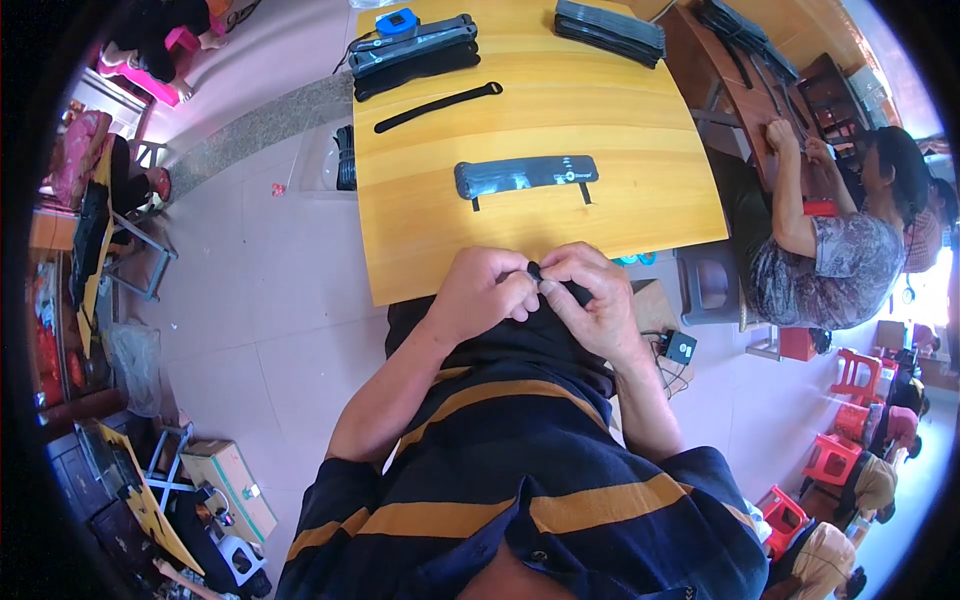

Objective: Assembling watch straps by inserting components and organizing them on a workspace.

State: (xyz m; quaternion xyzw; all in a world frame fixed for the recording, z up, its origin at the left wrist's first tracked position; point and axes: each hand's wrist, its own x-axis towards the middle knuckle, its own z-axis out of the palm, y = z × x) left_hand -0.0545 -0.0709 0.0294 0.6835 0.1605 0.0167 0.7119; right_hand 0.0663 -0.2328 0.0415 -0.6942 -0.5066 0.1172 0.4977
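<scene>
At the near edge of the yellow table, my left hand and my right hand meet, fingertips nearly touching. Both pinch a small black strap, mostly hidden by the fingers; more black material shows under my right palm. Just beyond them lies a dark, clear-wrapped flat pouch with two short black tabs sticking out toward me. Farther back, a single black strap with a ring-shaped end lies at a slant.
The yellow table carries a stack of dark pouches with a blue gadget on top at far left, and another stack at far right. A seated co-worker works at a brown table. A grey stool stands close by.
</scene>
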